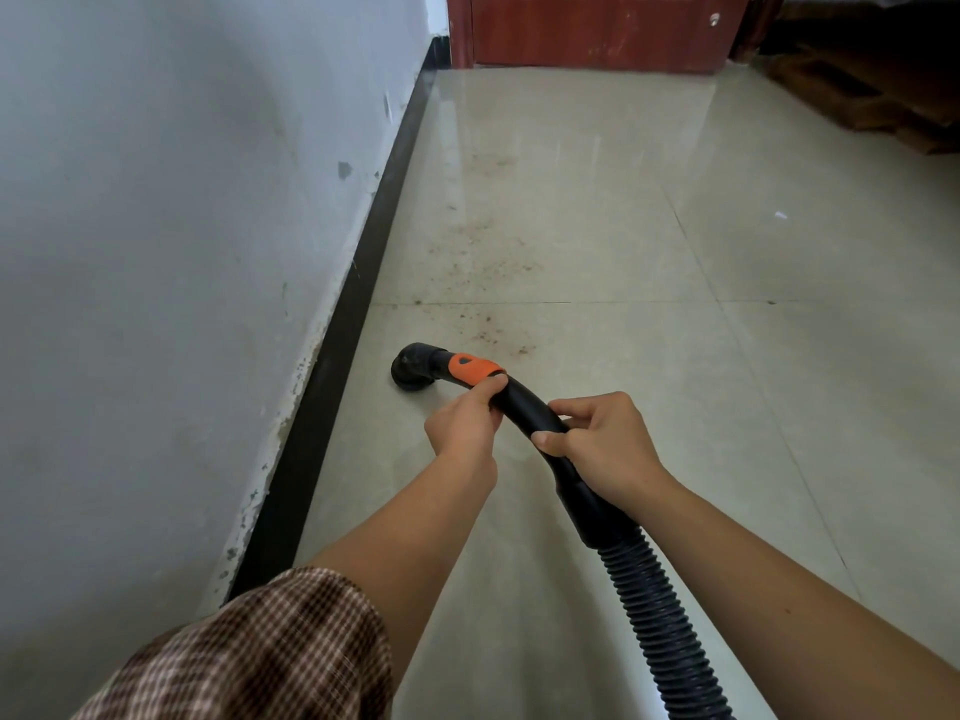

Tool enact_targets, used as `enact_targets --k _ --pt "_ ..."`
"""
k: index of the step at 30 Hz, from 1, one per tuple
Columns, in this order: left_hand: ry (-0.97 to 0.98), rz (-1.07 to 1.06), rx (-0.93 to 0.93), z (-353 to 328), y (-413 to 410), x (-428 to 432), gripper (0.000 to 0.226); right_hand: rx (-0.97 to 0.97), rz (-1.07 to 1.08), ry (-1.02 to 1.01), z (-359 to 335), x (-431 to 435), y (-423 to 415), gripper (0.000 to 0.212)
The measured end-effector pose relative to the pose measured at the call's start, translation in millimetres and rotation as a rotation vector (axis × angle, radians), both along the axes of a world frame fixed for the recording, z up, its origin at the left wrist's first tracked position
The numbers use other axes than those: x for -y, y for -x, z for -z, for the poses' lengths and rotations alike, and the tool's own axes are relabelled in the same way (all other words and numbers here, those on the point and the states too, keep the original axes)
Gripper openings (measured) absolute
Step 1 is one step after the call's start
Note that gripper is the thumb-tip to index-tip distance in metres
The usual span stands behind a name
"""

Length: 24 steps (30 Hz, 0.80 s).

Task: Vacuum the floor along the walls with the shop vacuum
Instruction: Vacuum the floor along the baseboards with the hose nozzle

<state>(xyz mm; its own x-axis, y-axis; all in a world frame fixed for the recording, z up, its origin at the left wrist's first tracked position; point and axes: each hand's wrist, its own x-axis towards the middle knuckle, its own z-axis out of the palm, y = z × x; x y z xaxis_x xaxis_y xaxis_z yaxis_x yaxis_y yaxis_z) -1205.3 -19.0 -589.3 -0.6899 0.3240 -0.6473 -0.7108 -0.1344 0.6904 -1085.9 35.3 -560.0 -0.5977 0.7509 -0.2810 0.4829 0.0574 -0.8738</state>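
Note:
I hold a black curved vacuum handle (524, 407) with both hands. My left hand (465, 420) pinches it just below an orange collar (474, 370). My right hand (602, 444) grips it lower down, above the ribbed black hose (660, 621) that runs off the bottom edge. The round black nozzle (415, 370) sits on the pale tiled floor (649, 356), close to the dark baseboard (358, 298) of the white wall (171, 226) on the left. Brown dirt specks (488, 283) lie scattered on the tiles beyond the nozzle.
A red-brown wooden door (602, 28) closes the far end of the floor. Dark wooden furniture (872, 80) stands at the upper right. The wall paint is chipped above the baseboard. A small white scrap (780, 215) lies on the tiles to the right.

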Motion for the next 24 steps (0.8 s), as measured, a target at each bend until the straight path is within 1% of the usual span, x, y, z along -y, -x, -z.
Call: enact_targets --k 3,7,9,11,13,15,21,24 --pt "0.013 -0.014 -0.006 1 5 3 0.017 -0.008 -0.010 -0.001 2 3 6 0.033" --pt "0.016 -0.035 -0.010 3 12 11 0.018 -0.029 -0.024 -0.001 4 8 14 0.045" --pt "0.023 -0.052 -0.009 3 16 15 0.019 -0.043 -0.039 0.000 4 11 18 0.046" --pt "0.029 -0.063 -0.014 3 19 20 0.019 -0.050 -0.049 0.004 5 14 21 0.038" --pt "0.033 -0.063 -0.020 3 23 25 0.018 -0.044 -0.058 0.012 6 16 25 0.025" --pt "0.035 -0.063 -0.024 4 27 29 0.016 -0.039 -0.063 0.004 8 19 29 0.018" --pt "0.011 -0.041 -0.023 3 30 26 0.014 -0.022 -0.074 -0.037 10 17 30 0.012" --pt "-0.009 -0.016 -0.019 1 23 17 0.015 -0.020 -0.039 -0.052 9 11 24 0.012"
